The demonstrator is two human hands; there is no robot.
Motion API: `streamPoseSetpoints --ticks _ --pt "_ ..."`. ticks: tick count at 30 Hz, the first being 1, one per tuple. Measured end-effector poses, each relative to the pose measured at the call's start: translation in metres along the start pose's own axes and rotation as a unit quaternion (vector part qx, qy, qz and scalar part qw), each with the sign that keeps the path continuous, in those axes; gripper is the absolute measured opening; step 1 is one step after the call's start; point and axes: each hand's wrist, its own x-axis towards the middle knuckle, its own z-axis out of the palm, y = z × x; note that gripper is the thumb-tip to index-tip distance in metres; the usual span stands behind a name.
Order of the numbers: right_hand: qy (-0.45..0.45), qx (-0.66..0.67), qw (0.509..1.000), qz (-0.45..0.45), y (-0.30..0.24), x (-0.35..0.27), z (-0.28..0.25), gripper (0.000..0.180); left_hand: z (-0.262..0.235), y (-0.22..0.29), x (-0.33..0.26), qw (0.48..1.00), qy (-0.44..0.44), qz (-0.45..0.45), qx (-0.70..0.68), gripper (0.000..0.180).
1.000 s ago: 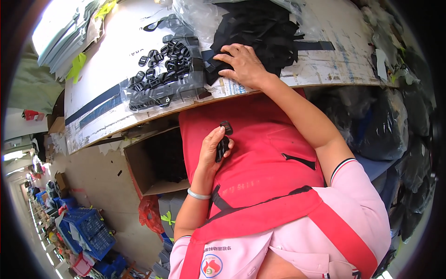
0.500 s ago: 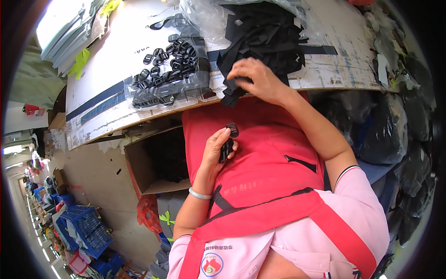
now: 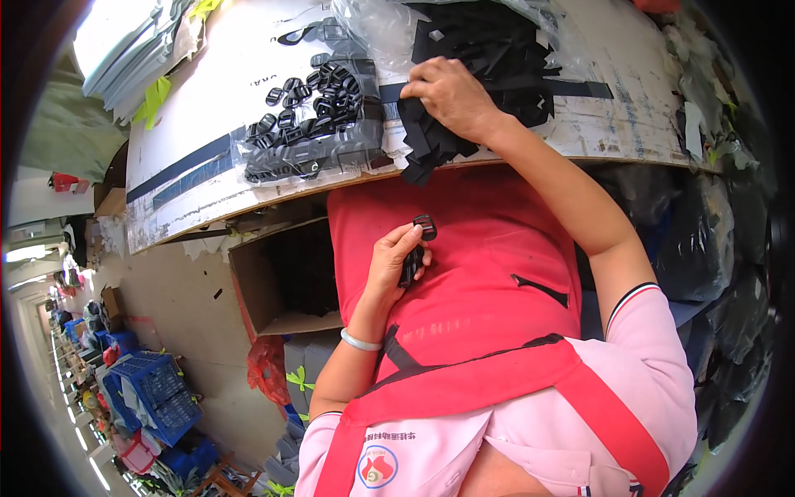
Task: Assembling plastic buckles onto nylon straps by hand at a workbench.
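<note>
My left hand (image 3: pixel 396 263), with a pale bangle on its wrist, is closed in front of the red apron. Its thumb and fingers pinch a black plastic slider buckle (image 3: pixel 424 225), and more black pieces are tucked in the palm. Out over the table, my right hand (image 3: pixel 454 98) lies on a heap of black webbing strips (image 3: pixel 489 50). Its fingertips are pressed together at the heap's left edge, on a strip; the grip is partly hidden. Left of the heap, many loose black buckles (image 3: pixel 319 99) lie on a clear plastic bag (image 3: pixel 373 149).
The white table (image 3: pixel 207 99) has a worn front edge before me. An open cardboard box (image 3: pixel 286 321) with dark contents sits below it. Grey sheets (image 3: pixel 137 50) are stacked at the far left; dark plastic-wrapped bundles (image 3: pixel 691 240) stand at the right. A blue crate (image 3: pixel 157 398) is on the floor.
My right hand has moved slightly up and left across the strips, its fingers closing at the heap's left edge. The left hand keeps its hold on the buckle. The whole view has shifted slightly.
</note>
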Motion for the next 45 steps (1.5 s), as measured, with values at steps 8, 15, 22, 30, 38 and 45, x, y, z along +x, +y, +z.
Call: streamPoseSetpoints --ticks 8,15,22,30,38,45 --pt "-0.143 -0.14 0.978 -0.058 0.002 0.012 0.008 0.014 -0.003 -0.003 0.002 1.0 -0.008 0.004 0.018 0.021" --pt "0.114 0.109 0.986 -0.063 -0.015 0.018 -0.045 0.017 -0.008 0.003 -0.002 0.997 0.031 0.061 0.043 0.024" --pt "-0.138 0.517 0.798 0.276 -0.098 -0.053 -0.07 0.014 0.003 0.029 -0.004 0.98 0.074 0.151 0.108 0.013" --pt "-0.221 0.669 0.507 0.497 -0.128 -0.096 -0.052 0.02 0.005 0.02 -0.002 0.915 0.112 0.293 0.253 0.01" --pt "-0.172 0.704 0.472 0.501 -0.128 -0.097 -0.049 0.022 0.004 0.008 -0.003 0.91 0.111 0.305 0.259 0.009" --pt "-0.1 0.728 0.47 0.489 -0.138 -0.095 -0.038 0.022 0.002 0.009 0.0 0.804 0.136 0.434 0.383 0.011"
